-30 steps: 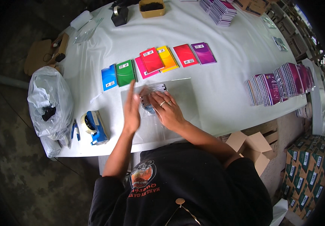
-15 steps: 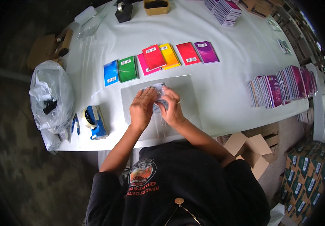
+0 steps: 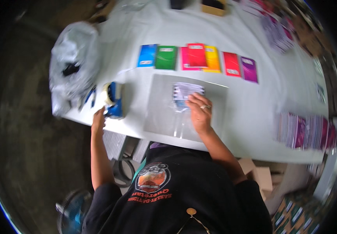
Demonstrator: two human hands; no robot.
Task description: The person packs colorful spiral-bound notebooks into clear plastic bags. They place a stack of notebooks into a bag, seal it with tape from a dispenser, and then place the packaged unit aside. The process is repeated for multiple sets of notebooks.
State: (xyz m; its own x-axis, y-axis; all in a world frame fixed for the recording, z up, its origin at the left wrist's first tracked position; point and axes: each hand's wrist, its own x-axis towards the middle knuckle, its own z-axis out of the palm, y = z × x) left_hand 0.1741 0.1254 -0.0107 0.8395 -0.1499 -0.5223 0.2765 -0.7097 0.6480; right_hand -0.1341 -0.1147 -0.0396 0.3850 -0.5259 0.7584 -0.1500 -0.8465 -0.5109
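Left hand point(image 3: 99, 120) has gone from the packet point(image 3: 188, 90) to the tape dispenser point(image 3: 116, 107), while the right hand point(image 3: 200, 113) remains at the packet; the whole view has swung too, so the things on the table point(image 3: 254, 117) sit elsewhere in the picture.

The packet lies flat on the clear plastic sheet point(image 3: 158, 113), back from the table's front edge. Right fingers are laid close together over its lower right corner, pressing rather than gripping, it seems; whether the thumb is tucked under I cannot tell. Left fingers are bunched at the front of the dispenser, above the table's front edge near the front left corner; blur hides whether they pinch the tape point(image 3: 108, 95).

For the step in hand, the right hand would do best to keep light, even pressure, so that the wrap stays snug and the packet stays square. If tape is wanted, a short piece drawn straight off the cutter, held only by its tip, should fold and stick less to the fingers. The dispenser is light-looking and could slide, so a downward tear seems safer.
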